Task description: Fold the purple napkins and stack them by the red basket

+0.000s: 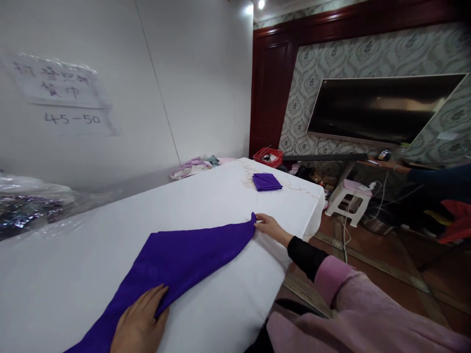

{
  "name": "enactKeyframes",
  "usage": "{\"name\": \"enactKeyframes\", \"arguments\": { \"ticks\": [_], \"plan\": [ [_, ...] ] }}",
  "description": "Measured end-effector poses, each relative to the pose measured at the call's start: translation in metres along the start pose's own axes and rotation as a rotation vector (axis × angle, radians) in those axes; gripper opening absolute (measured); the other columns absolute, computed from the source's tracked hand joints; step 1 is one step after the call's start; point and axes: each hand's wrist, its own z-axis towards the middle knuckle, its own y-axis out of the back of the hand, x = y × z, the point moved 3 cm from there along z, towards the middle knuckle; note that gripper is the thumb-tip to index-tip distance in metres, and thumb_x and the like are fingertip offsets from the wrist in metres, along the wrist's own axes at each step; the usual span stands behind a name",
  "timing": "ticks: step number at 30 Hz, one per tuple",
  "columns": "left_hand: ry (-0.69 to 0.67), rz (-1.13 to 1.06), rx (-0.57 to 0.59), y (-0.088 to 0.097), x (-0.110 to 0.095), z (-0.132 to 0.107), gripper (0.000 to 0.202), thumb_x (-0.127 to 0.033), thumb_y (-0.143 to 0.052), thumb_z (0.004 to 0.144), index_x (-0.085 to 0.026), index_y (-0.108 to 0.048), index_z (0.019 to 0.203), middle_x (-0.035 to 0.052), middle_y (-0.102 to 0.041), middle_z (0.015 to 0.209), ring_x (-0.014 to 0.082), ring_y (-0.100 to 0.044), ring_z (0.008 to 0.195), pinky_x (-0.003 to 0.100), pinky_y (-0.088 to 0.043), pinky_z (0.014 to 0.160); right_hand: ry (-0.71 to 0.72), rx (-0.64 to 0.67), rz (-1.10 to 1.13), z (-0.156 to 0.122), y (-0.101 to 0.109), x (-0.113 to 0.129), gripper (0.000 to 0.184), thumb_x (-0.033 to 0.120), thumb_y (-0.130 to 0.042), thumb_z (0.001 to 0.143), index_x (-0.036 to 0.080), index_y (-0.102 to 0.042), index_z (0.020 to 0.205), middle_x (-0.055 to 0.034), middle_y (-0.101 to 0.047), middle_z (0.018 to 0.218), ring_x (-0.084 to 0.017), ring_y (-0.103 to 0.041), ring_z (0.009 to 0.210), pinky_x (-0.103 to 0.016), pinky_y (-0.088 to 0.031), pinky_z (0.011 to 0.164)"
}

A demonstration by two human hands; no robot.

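Note:
A purple cloth napkin (pixel 176 260) lies across the white-covered table, narrowing towards a raised corner on the right. My right hand (pixel 270 228) pinches that corner between thumb and fingers, slightly above the tabletop. On the napkin's near edge at lower left rests my left hand (pixel 142 321). Its fingers are stretched flat over the cloth, and its thumb is apart, beside the edge. The napkin's lower left end runs out of view. Farther back on the table sits a folded purple napkin (pixel 267 182), touched by neither hand.
Clear plastic packaging (pixel 37 201) lies along the left wall. Crumpled fabrics (pixel 195 168) and a red basket (pixel 268 157) are at the far end. A white stool (pixel 349 198) with cables stands right of the table (pixel 217 289). Another person's arm (pixel 423 171) reaches in from the right.

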Motion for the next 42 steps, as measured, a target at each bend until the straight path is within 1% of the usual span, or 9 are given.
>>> {"name": "enactKeyframes", "arguments": {
  "ticks": [3, 7, 13, 16, 22, 26, 33, 38, 42],
  "plan": [
    [-0.048, -0.007, 0.002, -0.003, 0.002, -0.001, 0.034, -0.032, -0.037, 0.079, -0.031, -0.067, 0.098, 0.0023, -0.070, 0.108, 0.0219, -0.064, 0.101, 0.040, -0.050, 0.089, 0.156, -0.016, -0.268, -0.006, -0.012, 0.005, 0.058, 0.028, -0.065, 0.071, 0.022, -0.052, 0.128, -0.0071, -0.062, 0.115, -0.018, -0.059, 0.084, -0.033, -0.047, 0.079],
    [-0.082, -0.035, -0.004, 0.003, -0.007, -0.002, 0.032, -0.028, -0.043, 0.077, -0.026, -0.067, 0.098, 0.0033, -0.071, 0.107, 0.0226, -0.064, 0.100, 0.041, -0.051, 0.088, 0.138, -0.008, -0.342, -0.004, -0.021, 0.001, 0.074, 0.032, -0.062, 0.073, 0.021, -0.035, 0.141, -0.0057, -0.067, 0.097, -0.019, -0.060, 0.076, -0.036, -0.049, 0.075],
    [-0.141, -0.134, 0.015, 0.024, -0.037, -0.004, 0.026, -0.028, -0.048, 0.082, -0.021, -0.068, 0.097, 0.0049, -0.072, 0.100, 0.0215, -0.066, 0.095, 0.038, -0.053, 0.086, 0.246, -0.152, -0.175, 0.009, -0.007, -0.015, 0.054, 0.026, -0.061, 0.065, 0.019, -0.058, 0.119, -0.0052, -0.066, 0.103, -0.022, -0.060, 0.091, -0.036, -0.048, 0.082],
    [-0.164, -0.206, 0.002, 0.035, -0.050, -0.004, 0.026, -0.037, -0.048, 0.086, -0.022, -0.067, 0.094, 0.0040, -0.073, 0.094, 0.0185, -0.066, 0.090, 0.034, -0.053, 0.082, 0.178, -0.171, -0.055, 0.011, 0.008, -0.026, 0.053, 0.034, -0.061, 0.065, 0.016, -0.059, 0.114, -0.0057, -0.068, 0.092, -0.022, -0.061, 0.081, -0.036, -0.051, 0.071],
    [0.144, -0.070, -0.120, 0.050, -0.030, -0.004, 0.027, -0.035, -0.046, 0.088, -0.019, -0.064, 0.100, 0.0077, -0.069, 0.108, 0.0213, -0.062, 0.102, 0.037, -0.047, 0.090, 0.125, -0.179, -0.030, 0.009, 0.027, -0.041, 0.050, 0.038, -0.061, 0.063, 0.013, -0.061, 0.106, -0.0084, -0.068, 0.090, -0.021, -0.062, 0.077, -0.036, -0.051, 0.070],
    [0.400, 0.084, -0.005, 0.049, -0.005, -0.006, 0.037, -0.036, -0.047, 0.086, -0.015, -0.057, 0.114, 0.0125, -0.063, 0.116, 0.0265, -0.057, 0.108, 0.042, -0.045, 0.090, 0.241, -0.211, -0.361, 0.008, 0.025, -0.028, 0.053, 0.039, -0.057, 0.069, 0.015, -0.058, 0.116, -0.0106, -0.067, 0.102, -0.024, -0.062, 0.089, -0.041, -0.049, 0.080],
    [0.429, 0.110, 0.062, 0.049, -0.005, -0.005, 0.031, -0.028, -0.047, 0.084, -0.017, -0.059, 0.110, 0.0075, -0.065, 0.095, 0.0222, -0.058, 0.093, 0.034, -0.044, 0.083, 0.663, -0.080, -0.626, 0.006, -0.033, 0.021, 0.034, 0.032, -0.051, 0.079, 0.017, -0.064, 0.107, -0.0117, -0.065, 0.110, -0.028, -0.055, 0.109, -0.047, -0.040, 0.096],
    [0.470, 0.103, 0.071, 0.050, -0.003, -0.006, 0.026, -0.024, -0.047, 0.083, -0.017, -0.061, 0.104, 0.0067, -0.064, 0.088, 0.0225, -0.058, 0.089, 0.035, -0.044, 0.080, 0.731, 0.118, -0.583, -0.003, -0.087, 0.038, 0.030, 0.028, -0.051, 0.083, 0.018, -0.064, 0.108, -0.0111, -0.064, 0.112, -0.027, -0.054, 0.111, -0.048, -0.037, 0.099],
    [0.415, 0.049, 0.009, 0.050, -0.003, -0.005, 0.017, -0.021, -0.046, 0.083, -0.018, -0.063, 0.086, 0.0067, -0.064, 0.086, 0.0227, -0.058, 0.087, 0.036, -0.045, 0.079, 0.751, 0.287, -0.503, -0.011, -0.120, 0.050, 0.032, 0.024, -0.053, 0.082, 0.020, -0.063, 0.112, -0.0106, -0.062, 0.115, -0.025, -0.053, 0.112, -0.047, -0.037, 0.100]
  ]
}}
